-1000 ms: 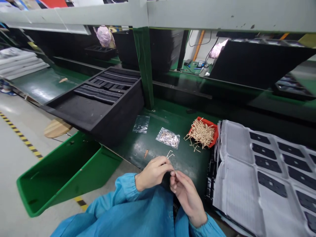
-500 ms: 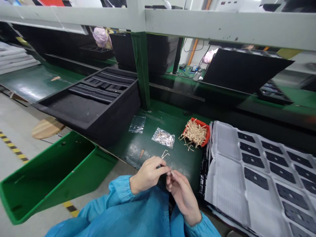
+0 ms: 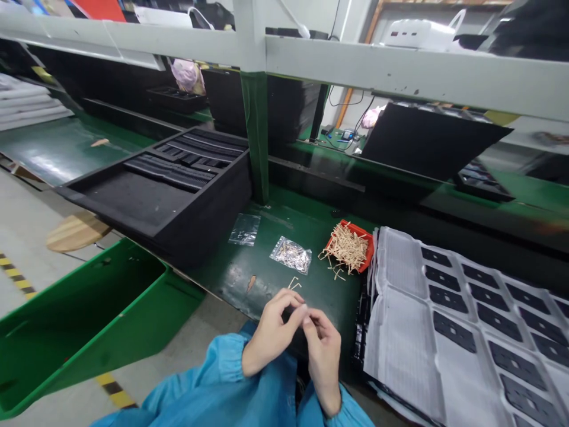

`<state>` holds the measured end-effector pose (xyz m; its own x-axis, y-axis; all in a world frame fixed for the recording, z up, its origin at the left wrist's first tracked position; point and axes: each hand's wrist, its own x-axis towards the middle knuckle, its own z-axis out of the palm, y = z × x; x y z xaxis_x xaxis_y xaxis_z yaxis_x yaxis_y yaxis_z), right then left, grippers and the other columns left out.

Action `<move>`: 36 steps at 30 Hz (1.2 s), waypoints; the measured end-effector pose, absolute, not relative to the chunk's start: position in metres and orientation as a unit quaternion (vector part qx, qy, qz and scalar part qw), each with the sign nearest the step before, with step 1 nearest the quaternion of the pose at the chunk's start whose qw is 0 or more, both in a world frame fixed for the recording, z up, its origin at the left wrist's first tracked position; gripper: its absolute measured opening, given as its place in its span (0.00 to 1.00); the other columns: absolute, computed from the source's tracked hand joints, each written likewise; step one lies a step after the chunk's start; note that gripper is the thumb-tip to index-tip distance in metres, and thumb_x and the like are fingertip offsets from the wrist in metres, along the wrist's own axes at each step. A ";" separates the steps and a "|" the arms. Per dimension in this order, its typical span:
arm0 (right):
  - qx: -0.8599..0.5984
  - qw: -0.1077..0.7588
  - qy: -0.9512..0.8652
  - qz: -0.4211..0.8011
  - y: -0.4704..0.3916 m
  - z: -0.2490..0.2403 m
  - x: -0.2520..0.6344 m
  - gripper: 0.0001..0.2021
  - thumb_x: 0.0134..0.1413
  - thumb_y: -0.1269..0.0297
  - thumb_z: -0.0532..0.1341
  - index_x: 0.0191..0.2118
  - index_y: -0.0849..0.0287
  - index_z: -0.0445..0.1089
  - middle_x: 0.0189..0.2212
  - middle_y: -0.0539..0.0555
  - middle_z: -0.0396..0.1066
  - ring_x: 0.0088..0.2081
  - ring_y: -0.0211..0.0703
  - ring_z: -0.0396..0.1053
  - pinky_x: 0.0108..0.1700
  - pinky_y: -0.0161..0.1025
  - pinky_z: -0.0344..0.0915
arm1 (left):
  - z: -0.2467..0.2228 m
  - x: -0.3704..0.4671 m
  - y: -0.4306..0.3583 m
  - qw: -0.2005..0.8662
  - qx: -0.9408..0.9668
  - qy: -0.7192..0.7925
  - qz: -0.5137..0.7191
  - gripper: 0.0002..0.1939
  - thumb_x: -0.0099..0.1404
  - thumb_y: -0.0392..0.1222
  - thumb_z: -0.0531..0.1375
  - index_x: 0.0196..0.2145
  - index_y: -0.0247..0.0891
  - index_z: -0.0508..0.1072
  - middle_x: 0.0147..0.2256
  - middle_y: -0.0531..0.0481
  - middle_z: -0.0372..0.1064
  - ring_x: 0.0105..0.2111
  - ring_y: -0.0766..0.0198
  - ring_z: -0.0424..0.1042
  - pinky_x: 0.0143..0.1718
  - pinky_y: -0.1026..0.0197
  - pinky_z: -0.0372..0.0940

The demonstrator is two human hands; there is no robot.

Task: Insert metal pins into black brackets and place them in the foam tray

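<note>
My left hand (image 3: 276, 327) and my right hand (image 3: 320, 344) meet fingertip to fingertip over the front edge of the green table (image 3: 267, 231). Both are closed in a pinch; whatever is between the fingertips is too small to make out. Just beyond my left fingers lies a thin bent beige piece (image 3: 294, 283). Farther back is a clear zip bag (image 3: 291, 255) with small pieces inside, and a flat clear bag (image 3: 244, 229) sits to its left. A red tray (image 3: 370, 249) heaped with beige strips (image 3: 349, 248) stands to the right, some strips hanging over its rim.
Stacked white foam sheets (image 3: 402, 350) with black flat parts (image 3: 453, 332) fill the right side. At left are a black case (image 3: 142, 196), a green bin (image 3: 89, 320) and a wooden stool (image 3: 75, 231). A green post (image 3: 256, 136) rises behind the table.
The camera view has shifted slightly. My right hand has turned more upright, its fingers curled in, and my fingertips remain together.
</note>
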<state>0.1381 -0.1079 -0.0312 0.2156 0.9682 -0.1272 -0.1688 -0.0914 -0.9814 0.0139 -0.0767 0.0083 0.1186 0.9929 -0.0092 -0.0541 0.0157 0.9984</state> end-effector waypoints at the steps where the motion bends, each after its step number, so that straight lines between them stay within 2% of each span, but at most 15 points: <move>1: -0.542 0.562 -0.392 0.487 -0.107 -0.032 0.136 0.12 0.59 0.53 0.68 0.36 0.57 0.79 0.31 0.53 0.78 0.34 0.43 0.74 0.39 0.37 0.70 | 0.003 0.019 -0.075 0.552 0.484 0.465 0.495 0.12 0.65 0.44 0.69 0.26 0.37 0.78 0.38 0.45 0.74 0.43 0.56 0.73 0.47 0.58 0.66; 3: -0.540 0.563 -0.432 0.452 -0.106 -0.032 0.131 0.10 0.60 0.55 0.67 0.35 0.57 0.79 0.31 0.53 0.78 0.34 0.44 0.75 0.40 0.38 0.71 | -0.007 0.022 -0.066 0.579 0.407 0.472 0.526 0.16 0.66 0.50 0.68 0.27 0.35 0.78 0.39 0.43 0.74 0.42 0.56 0.74 0.42 0.59 0.68; 5: -0.533 0.571 -0.465 0.417 -0.106 -0.027 0.130 0.08 0.60 0.58 0.67 0.34 0.55 0.80 0.31 0.53 0.78 0.34 0.44 0.75 0.41 0.40 0.70 | -0.009 0.016 -0.050 0.605 0.329 0.465 0.557 0.20 0.67 0.57 0.66 0.33 0.34 0.80 0.43 0.40 0.74 0.43 0.55 0.74 0.41 0.59 0.70; 8: -0.525 0.601 -0.480 0.365 -0.098 -0.017 0.139 0.07 0.57 0.58 0.68 0.31 0.53 0.80 0.29 0.53 0.77 0.34 0.46 0.73 0.42 0.43 0.69 | 0.001 -0.006 -0.021 0.629 0.261 0.426 0.596 0.30 0.65 0.70 0.62 0.42 0.37 0.80 0.54 0.38 0.72 0.52 0.50 0.73 0.49 0.52 0.72; 11: -0.538 0.647 -0.434 0.323 -0.069 -0.016 0.159 0.10 0.53 0.53 0.70 0.29 0.53 0.78 0.31 0.55 0.78 0.37 0.49 0.73 0.46 0.48 0.68 | 0.016 -0.026 -0.002 0.675 0.257 0.351 0.596 0.43 0.54 0.80 0.61 0.52 0.42 0.79 0.68 0.39 0.59 0.66 0.38 0.61 0.56 0.39 0.70; 13: -0.557 0.664 -0.382 0.321 -0.043 -0.021 0.171 0.12 0.53 0.51 0.71 0.34 0.53 0.77 0.36 0.56 0.77 0.41 0.49 0.72 0.48 0.48 0.67 | 0.018 -0.029 0.002 0.713 0.276 0.294 0.574 0.49 0.47 0.81 0.65 0.56 0.45 0.78 0.74 0.41 0.47 0.70 0.31 0.51 0.58 0.31 0.66; 16: -0.566 0.643 -0.335 0.393 -0.021 -0.028 0.173 0.21 0.50 0.48 0.73 0.44 0.56 0.77 0.36 0.56 0.76 0.35 0.46 0.71 0.39 0.44 0.67 | 0.010 -0.023 0.000 0.723 0.333 0.260 0.547 0.49 0.45 0.77 0.69 0.60 0.49 0.75 0.76 0.44 0.40 0.73 0.29 0.41 0.63 0.29 0.59; 19: -0.525 0.590 -0.316 0.525 -0.036 -0.026 0.155 0.26 0.53 0.39 0.69 0.45 0.59 0.77 0.32 0.56 0.75 0.28 0.41 0.68 0.29 0.38 0.64 | -0.001 -0.014 -0.006 0.713 0.382 0.272 0.521 0.50 0.46 0.73 0.72 0.64 0.52 0.72 0.75 0.42 0.44 0.73 0.31 0.44 0.68 0.33 0.54; 23: -0.429 0.516 -0.295 0.680 -0.073 -0.008 0.132 0.31 0.55 0.31 0.63 0.37 0.61 0.76 0.28 0.55 0.72 0.24 0.37 0.64 0.24 0.35 0.60 | -0.003 -0.007 -0.011 0.731 0.405 0.282 0.472 0.56 0.38 0.68 0.77 0.63 0.47 0.73 0.71 0.36 0.56 0.70 0.30 0.52 0.69 0.35 0.50; 26: -0.381 0.496 -0.275 0.730 -0.080 0.004 0.127 0.27 0.54 0.36 0.68 0.34 0.61 0.74 0.26 0.51 0.69 0.22 0.32 0.59 0.25 0.33 0.56 | 0.002 -0.005 -0.013 0.739 0.422 0.284 0.441 0.57 0.36 0.69 0.78 0.62 0.45 0.74 0.70 0.35 0.58 0.68 0.30 0.57 0.69 0.36 0.52; 29: -0.365 0.505 -0.257 0.739 -0.077 0.008 0.128 0.24 0.53 0.41 0.71 0.32 0.60 0.72 0.25 0.49 0.68 0.23 0.30 0.58 0.26 0.32 0.54 | 0.007 -0.004 -0.016 0.741 0.439 0.286 0.419 0.55 0.36 0.68 0.78 0.60 0.43 0.76 0.68 0.34 0.62 0.65 0.32 0.64 0.66 0.39 0.58; 33: -0.366 0.532 -0.231 0.728 -0.078 -0.002 0.131 0.22 0.52 0.45 0.73 0.31 0.59 0.70 0.24 0.48 0.68 0.23 0.31 0.57 0.26 0.32 0.53 | 0.008 -0.006 -0.019 0.737 0.454 0.305 0.398 0.46 0.41 0.62 0.80 0.55 0.36 0.80 0.60 0.29 0.72 0.56 0.35 0.74 0.56 0.42 0.69; 36: -0.383 0.570 -0.202 0.698 -0.082 -0.015 0.139 0.22 0.51 0.46 0.74 0.30 0.57 0.68 0.23 0.46 0.67 0.23 0.31 0.57 0.26 0.32 0.54 | 0.003 -0.012 -0.016 0.688 0.452 0.352 0.445 0.33 0.55 0.63 0.73 0.48 0.35 0.81 0.50 0.33 0.78 0.47 0.46 0.79 0.49 0.48 0.73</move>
<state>0.1386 -0.0816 -0.0148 -0.0558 0.9507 -0.3051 -0.6416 -0.2682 -0.7186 -0.0117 -0.0157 0.0030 0.3558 0.9309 -0.0829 -0.2939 0.1956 0.9356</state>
